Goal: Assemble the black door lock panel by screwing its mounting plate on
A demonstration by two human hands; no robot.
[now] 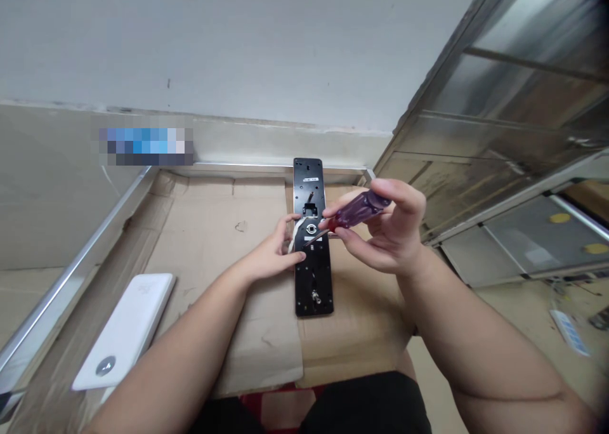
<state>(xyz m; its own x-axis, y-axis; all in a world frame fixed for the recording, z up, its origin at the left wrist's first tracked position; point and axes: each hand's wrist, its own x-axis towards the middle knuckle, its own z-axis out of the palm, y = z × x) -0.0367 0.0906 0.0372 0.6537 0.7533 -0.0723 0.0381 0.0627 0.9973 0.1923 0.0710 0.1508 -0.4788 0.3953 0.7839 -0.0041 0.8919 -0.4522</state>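
Note:
A long black panel [313,288], which looks like the back of a door lock, lies on the cardboard with a round silver hub and small screw holes along it. My left hand [273,250] grips its left edge, thumb on the face, fingers by a white cable [297,232] that runs over the edge. Between the thumb and fingers of my right hand [394,237] is a screwdriver with a clear purple handle [359,209]. Its shaft slants down to the left over the panel, below the hub. Whether the tip touches the panel I cannot tell.
Flattened cardboard [209,224] covers the metal-edged table. A white box-shaped device [126,332] with a round dark spot lies at the left. A blurred-out blue item [145,143] is at the back left. Metal cabinets [518,72] stand on the right, a power strip [568,332] below.

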